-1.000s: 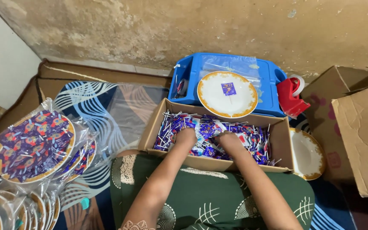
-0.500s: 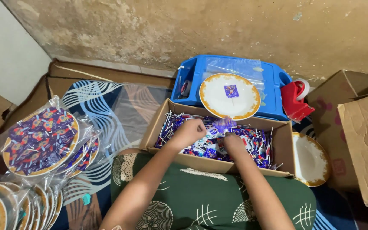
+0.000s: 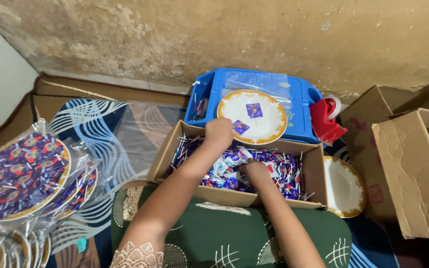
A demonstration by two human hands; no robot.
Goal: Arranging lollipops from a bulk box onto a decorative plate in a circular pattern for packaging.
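Far left of the cardboard box (image 3: pixel 234 196) sit bagged plates of sweets (image 3: pixel 18 173). My left hand (image 3: pixel 219 133) hangs closed over the box's far rim, just short of the gold-rimmed plate (image 3: pixel 264 124) on the blue tray (image 3: pixel 301 106); what it pinches I cannot tell. If my grip slackens, sweets could drop behind the box. My right hand (image 3: pixel 255 172) is curled down in the wrapped lollipops (image 3: pixel 284 171); dragging it could flick sticks out.
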